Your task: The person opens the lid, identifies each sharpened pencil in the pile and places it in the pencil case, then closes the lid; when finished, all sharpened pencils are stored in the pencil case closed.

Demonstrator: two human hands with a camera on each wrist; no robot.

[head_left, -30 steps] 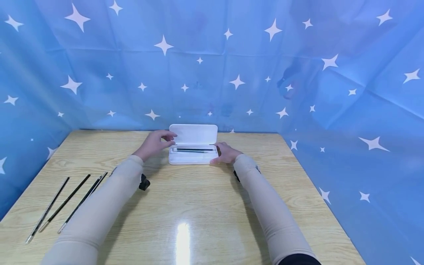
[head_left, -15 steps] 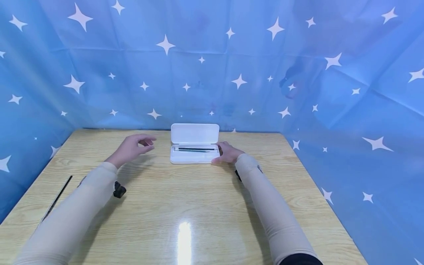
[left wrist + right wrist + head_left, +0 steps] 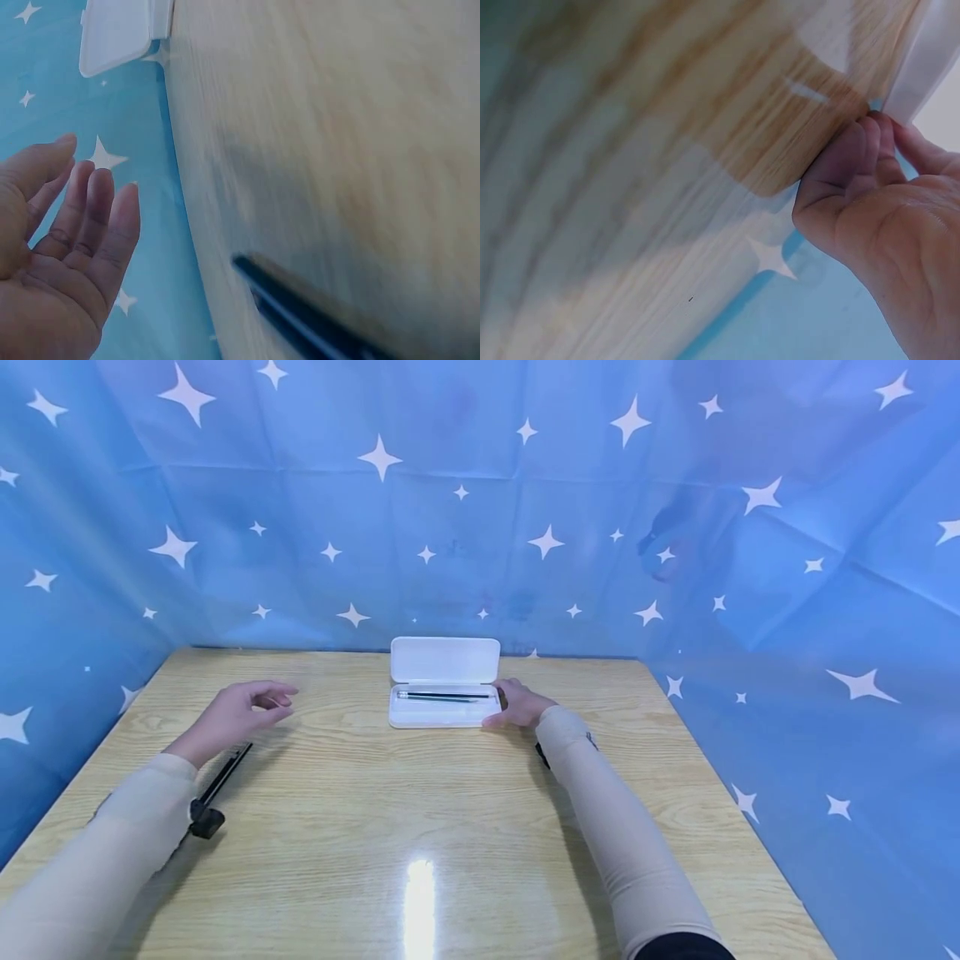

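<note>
A white pencil case (image 3: 420, 718) lies at the table's far edge, its lid (image 3: 446, 658) raised and two dark pencils (image 3: 442, 697) inside. My right hand (image 3: 519, 703) grips the case's right end, thumb in front and fingers behind. In the right wrist view those fingers curl at the white case edge (image 3: 922, 64). My left hand (image 3: 234, 714) hovers over the left part of the table with loosely bent fingers and nothing in them. Dark pencils (image 3: 227, 772) lie below it, partly hidden by the forearm; their ends (image 3: 292, 311) show blurred in the left wrist view.
A blue star-patterned cloth (image 3: 450, 502) hangs behind and at the sides of the wooden table (image 3: 360, 827). A black wrist-worn device (image 3: 204, 820) sits under the left sleeve. Light glares off the table near the front.
My left hand has drawn away from the case and moved left, toward the pencils on the table. The right hand stays at the case, which keeps its place.
</note>
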